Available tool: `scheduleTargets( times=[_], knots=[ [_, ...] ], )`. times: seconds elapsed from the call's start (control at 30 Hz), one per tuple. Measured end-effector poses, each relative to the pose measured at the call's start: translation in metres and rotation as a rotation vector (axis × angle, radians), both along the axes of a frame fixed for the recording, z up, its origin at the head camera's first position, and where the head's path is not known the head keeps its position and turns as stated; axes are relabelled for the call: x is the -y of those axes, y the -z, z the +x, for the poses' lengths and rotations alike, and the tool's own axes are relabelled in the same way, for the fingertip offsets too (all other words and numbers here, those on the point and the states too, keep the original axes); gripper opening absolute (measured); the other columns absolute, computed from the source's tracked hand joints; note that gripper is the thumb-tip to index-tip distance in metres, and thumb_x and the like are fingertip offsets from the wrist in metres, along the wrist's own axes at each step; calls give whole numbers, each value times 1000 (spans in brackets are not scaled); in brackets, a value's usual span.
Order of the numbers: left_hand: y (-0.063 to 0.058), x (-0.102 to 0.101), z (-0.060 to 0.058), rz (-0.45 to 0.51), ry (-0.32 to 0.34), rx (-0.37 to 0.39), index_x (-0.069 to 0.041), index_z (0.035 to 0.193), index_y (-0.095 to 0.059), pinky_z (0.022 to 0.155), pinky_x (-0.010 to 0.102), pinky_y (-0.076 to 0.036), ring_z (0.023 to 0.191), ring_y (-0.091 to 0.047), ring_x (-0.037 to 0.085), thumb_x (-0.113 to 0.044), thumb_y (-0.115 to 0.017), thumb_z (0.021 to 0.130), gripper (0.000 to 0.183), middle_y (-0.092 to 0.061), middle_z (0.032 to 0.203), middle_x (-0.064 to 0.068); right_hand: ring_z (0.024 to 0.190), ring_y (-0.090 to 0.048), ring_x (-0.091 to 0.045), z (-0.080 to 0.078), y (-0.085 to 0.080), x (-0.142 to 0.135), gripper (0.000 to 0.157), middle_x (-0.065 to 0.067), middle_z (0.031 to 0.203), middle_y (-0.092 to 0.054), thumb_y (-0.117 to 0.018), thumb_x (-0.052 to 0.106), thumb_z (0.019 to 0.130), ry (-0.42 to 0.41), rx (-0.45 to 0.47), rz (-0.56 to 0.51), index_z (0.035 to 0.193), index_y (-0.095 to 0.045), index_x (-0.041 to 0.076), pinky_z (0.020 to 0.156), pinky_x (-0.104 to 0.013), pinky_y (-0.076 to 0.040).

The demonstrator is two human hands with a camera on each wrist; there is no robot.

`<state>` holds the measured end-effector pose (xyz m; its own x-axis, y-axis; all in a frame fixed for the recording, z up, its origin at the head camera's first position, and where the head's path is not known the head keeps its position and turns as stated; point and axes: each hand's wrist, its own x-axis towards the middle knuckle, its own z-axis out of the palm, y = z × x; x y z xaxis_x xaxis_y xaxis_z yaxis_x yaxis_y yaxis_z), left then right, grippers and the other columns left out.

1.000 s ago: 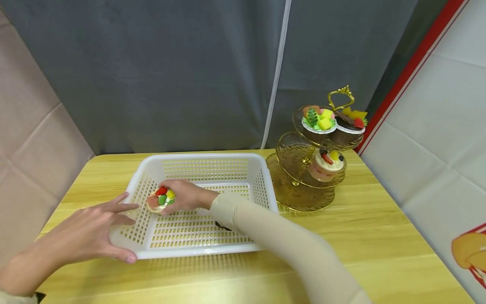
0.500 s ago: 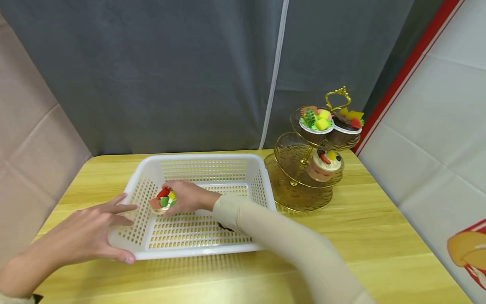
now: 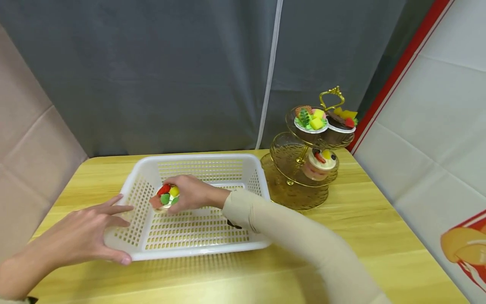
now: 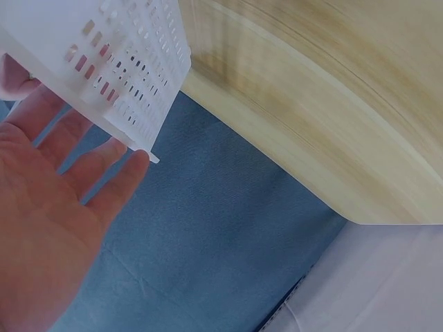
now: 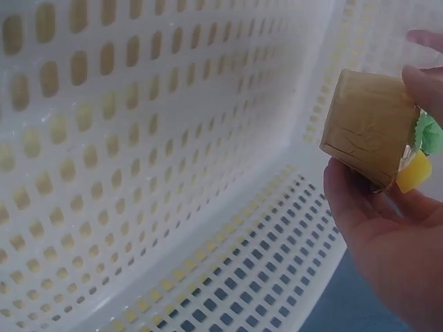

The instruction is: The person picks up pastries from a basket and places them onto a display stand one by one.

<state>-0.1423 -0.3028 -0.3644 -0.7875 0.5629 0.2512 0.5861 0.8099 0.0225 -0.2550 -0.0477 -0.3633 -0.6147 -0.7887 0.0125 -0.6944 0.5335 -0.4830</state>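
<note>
My right hand [image 3: 194,193] reaches into a white perforated plastic basket [image 3: 205,252] and grips a cupcake [image 3: 165,198] near its left end. Strawberry, yellow and green pieces top the cupcake. Its tan wrapper [image 5: 368,128] shows in the right wrist view, tilted between thumb and fingers; whether its base touches the basket cannot be told. At the basket's left end lies my left hand [image 3: 85,232], its fingers extended over the rim and the thumb at the front corner. From the left wrist view, fairly straight fingers [image 4: 114,187] touch the rim from outside.
Right of the basket stands a tiered amber stand [image 3: 292,198] with a gold handle [image 3: 332,98]. Two brown-cupped cupcakes share its top tier, and a cream dessert cup [image 3: 319,166] sits one tier lower. A dark grey curtain [image 3: 152,76] closes off the table's back.
The head view has shifted slightly, so the stand and basket appear further left. My right hand still grips the cupcake, raised a little. My left hand stays at the basket's left rim.
</note>
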Motion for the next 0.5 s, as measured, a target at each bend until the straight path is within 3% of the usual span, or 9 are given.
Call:
scheduleTargets(
  times=[0.23,0.5],
  knots=[
    [0,1,1,-7,-17,19,-19,88,-78,65,52,-51,121,-56,44,-82,-75,50,73,-70,121,6,91,-55,-1,13,-18,-13,70,7,113,-64,-85,31,77,-17,33,-23,137,-57,9,77,-11,-42],
    [1,1,1,-5,-15,-4,-20,87,-78,62,51,-50,121,-56,43,-82,-75,48,74,-69,121,5,89,-58,-2,17,-44,-49,68,10,111,-65,-87,32,75,4,21,-104,133,-60,11,79,-14,-44]
  ],
)
